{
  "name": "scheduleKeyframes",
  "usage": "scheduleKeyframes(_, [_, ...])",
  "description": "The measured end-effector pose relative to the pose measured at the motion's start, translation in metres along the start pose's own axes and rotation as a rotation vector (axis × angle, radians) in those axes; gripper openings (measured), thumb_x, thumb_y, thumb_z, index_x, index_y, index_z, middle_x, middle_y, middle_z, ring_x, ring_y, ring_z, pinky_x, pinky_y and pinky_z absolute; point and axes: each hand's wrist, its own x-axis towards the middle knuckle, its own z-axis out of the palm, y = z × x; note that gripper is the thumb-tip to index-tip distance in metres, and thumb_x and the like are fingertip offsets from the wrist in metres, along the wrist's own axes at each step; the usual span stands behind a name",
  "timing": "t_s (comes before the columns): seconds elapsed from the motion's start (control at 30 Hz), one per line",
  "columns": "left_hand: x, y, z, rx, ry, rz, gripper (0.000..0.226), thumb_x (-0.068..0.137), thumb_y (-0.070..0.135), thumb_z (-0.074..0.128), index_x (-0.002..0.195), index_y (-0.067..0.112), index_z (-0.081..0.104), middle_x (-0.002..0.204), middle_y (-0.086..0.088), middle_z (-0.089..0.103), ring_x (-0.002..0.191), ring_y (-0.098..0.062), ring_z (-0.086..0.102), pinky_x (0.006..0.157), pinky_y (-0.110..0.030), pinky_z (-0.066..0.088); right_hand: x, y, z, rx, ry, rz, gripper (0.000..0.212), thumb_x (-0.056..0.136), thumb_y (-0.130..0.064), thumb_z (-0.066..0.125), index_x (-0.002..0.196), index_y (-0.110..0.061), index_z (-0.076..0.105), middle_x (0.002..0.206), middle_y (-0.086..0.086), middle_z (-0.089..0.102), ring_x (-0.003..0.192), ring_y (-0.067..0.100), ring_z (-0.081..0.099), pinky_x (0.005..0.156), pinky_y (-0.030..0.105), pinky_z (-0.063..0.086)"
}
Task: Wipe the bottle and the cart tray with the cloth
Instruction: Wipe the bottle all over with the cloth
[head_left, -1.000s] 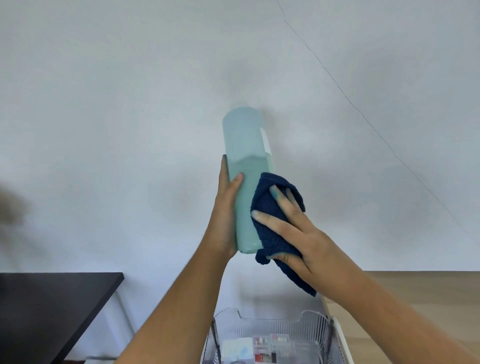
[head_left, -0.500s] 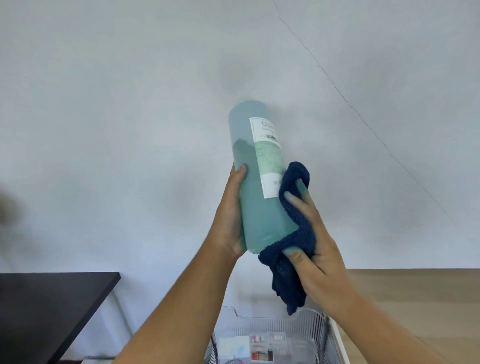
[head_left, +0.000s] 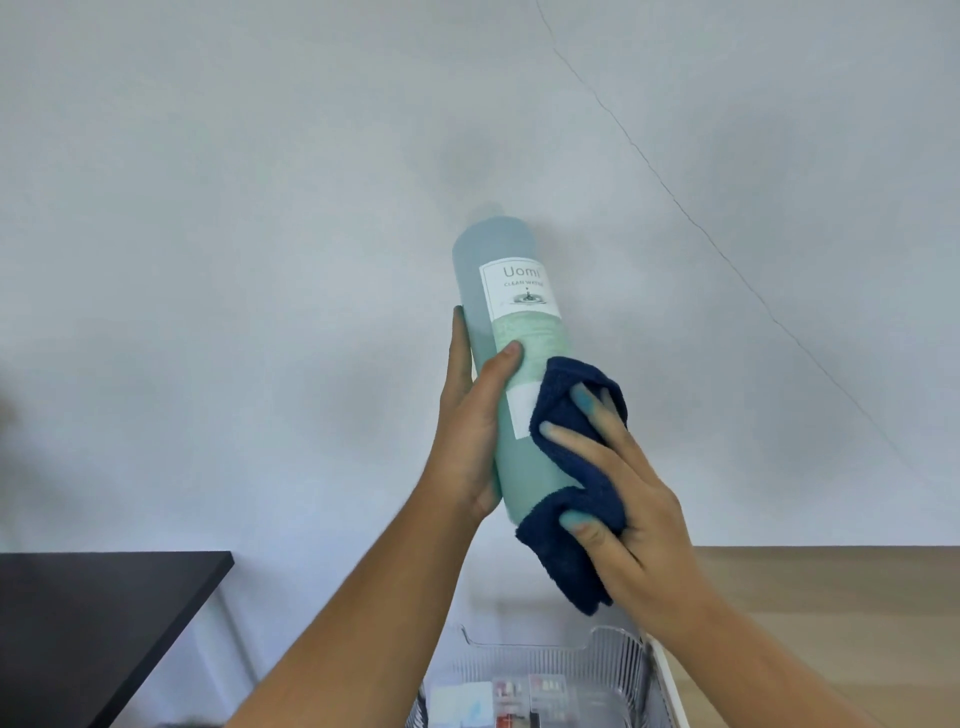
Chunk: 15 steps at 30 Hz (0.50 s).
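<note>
Raised against a pale wall (head_left: 260, 208), teal bottle (head_left: 514, 332) gripped low in left hand (head_left: 467, 431); right hand (head_left: 639, 514) clutching dark blue cloth (head_left: 556, 400) round its base — clear ribbed bin (head_left: 618, 654) below, black table (head_left: 88, 623) left.

Held aloft against a pale wall, a tall blue-green bottle (head_left: 524, 322) with a white "Uomi" label leans slightly left. A dark blue terry cloth (head_left: 558, 397) wraps its lower right side and base, one fold hanging below.

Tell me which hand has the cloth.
The right hand: it holds the dark blue cloth against the bottle, while the left hand grips the bottle bare.
</note>
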Motion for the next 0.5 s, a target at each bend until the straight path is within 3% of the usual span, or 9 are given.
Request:
scheduleKeyframes(0.13, [-0.002, -0.001, 0.007, -0.108, -0.035, -0.065, 0.048, 0.086, 0.029, 0.059, 0.133, 0.027, 0.045, 0.121, -0.018, 0.057, 0.101, -0.035, 0.06, 0.088, -0.051, 0.05, -0.01, 0.001, 0.006, 0.353, 0.119, 0.166, 0.061, 0.084, -0.07, 0.042, 0.139, -0.046, 0.035, 0.152, -0.001, 0.035, 0.139, 0.016, 0.034, 0.107, 0.02, 0.036])
scheduleKeyframes(0.23, [-0.003, -0.001, 0.008, -0.079, -0.021, -0.039, 0.051, 0.086, 0.028, 0.057, 0.135, 0.026, 0.044, 0.123, -0.019, 0.056, 0.103, -0.036, 0.058, 0.091, -0.051, 0.047, -0.007, 0.005, -0.001, 0.222, 0.007, 0.12, 0.069, 0.079, -0.049, 0.063, 0.14, -0.049, 0.03, 0.157, -0.016, 0.021, 0.143, 0.0, 0.022, 0.105, 0.007, 0.029])
scheduleKeyframes(0.3, [0.0, 0.001, 0.007, 0.023, -0.007, 0.021, 0.058, 0.087, 0.026, 0.056, 0.141, 0.029, 0.037, 0.131, -0.017, 0.056, 0.109, -0.036, 0.059, 0.096, -0.05, 0.046, -0.002, 0.006, -0.012, 0.056, -0.083, 0.06, 0.074, 0.076, -0.049, 0.065, 0.14, -0.051, 0.029, 0.157, -0.024, 0.01, 0.14, -0.009, 0.019, 0.1, 0.001, 0.028])
scheduleKeyframes(0.37, [0.002, 0.003, 0.006, 0.111, 0.015, 0.04, 0.07, 0.085, 0.026, 0.06, 0.146, 0.039, 0.029, 0.135, -0.009, 0.058, 0.114, -0.031, 0.061, 0.097, -0.048, 0.049, 0.003, 0.005, -0.02, -0.077, -0.155, -0.012, 0.063, 0.083, -0.061, 0.054, 0.139, -0.053, 0.028, 0.157, -0.026, 0.004, 0.143, -0.001, 0.021, 0.102, 0.006, 0.032])
scheduleKeyframes(0.43, [0.002, 0.003, 0.004, 0.133, 0.009, 0.031, 0.078, 0.081, 0.027, 0.065, 0.144, 0.048, 0.026, 0.13, -0.002, 0.062, 0.111, -0.026, 0.064, 0.091, -0.042, 0.054, 0.006, 0.004, -0.023, -0.13, -0.198, -0.044, 0.056, 0.087, -0.061, 0.047, 0.139, -0.053, 0.028, 0.158, -0.024, 0.004, 0.146, 0.015, 0.02, 0.108, 0.021, 0.035])
scheduleKeyframes(0.5, [0.002, 0.003, 0.003, 0.077, -0.004, 0.006, 0.079, 0.08, 0.024, 0.067, 0.142, 0.05, 0.027, 0.13, -0.005, 0.063, 0.109, -0.027, 0.065, 0.089, -0.043, 0.055, 0.006, 0.004, -0.021, -0.104, -0.174, -0.062, 0.054, 0.088, -0.059, 0.047, 0.139, -0.051, 0.03, 0.158, -0.023, 0.007, 0.147, 0.016, 0.016, 0.11, 0.025, 0.033])
